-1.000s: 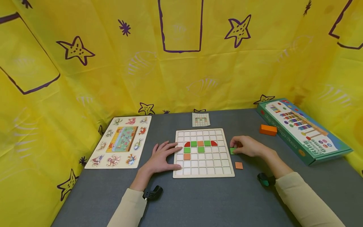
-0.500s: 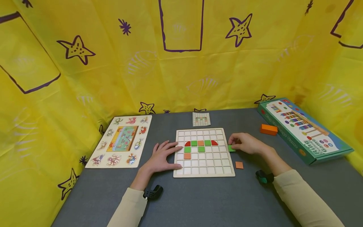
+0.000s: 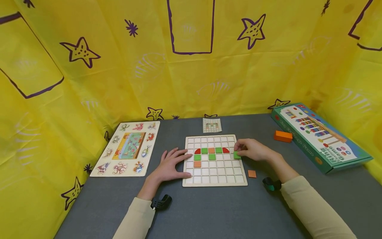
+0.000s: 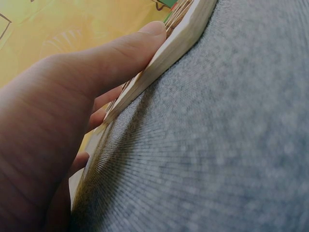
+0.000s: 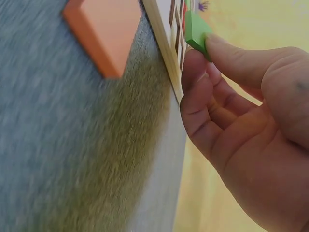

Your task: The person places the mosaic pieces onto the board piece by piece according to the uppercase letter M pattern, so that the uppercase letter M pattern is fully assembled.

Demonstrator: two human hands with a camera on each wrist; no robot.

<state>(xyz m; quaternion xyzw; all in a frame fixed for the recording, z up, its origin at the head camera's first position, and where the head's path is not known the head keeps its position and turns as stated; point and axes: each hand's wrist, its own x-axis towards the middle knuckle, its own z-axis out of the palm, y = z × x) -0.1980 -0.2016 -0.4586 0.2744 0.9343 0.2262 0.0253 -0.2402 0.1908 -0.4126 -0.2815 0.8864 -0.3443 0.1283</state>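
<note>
A wooden grid board (image 3: 215, 185) lies on the table, with several green, orange and red tiles set in its upper half. My right hand (image 3: 253, 149) pinches a green square tile (image 3: 237, 155) between thumb and fingers over the board's right edge. In the right wrist view the green tile (image 5: 197, 30) sticks out past the thumb tip. My left hand (image 3: 170, 166) rests with spread, straight fingers on the board's left edge; in the left wrist view its thumb (image 4: 120, 58) lies along the rim. A loose orange tile (image 3: 252, 174) lies right of the board.
A small pattern card (image 3: 212, 125) lies behind the board. At left is a sea-animal puzzle board (image 3: 125, 169); at right, an orange block (image 3: 283, 136) beside a green game box (image 3: 322, 137). A yellow curtain (image 3: 191, 83) closes off the back and sides.
My right hand has moved left with the green tile, from beside the board to over its right edge. My left hand has stayed in place.
</note>
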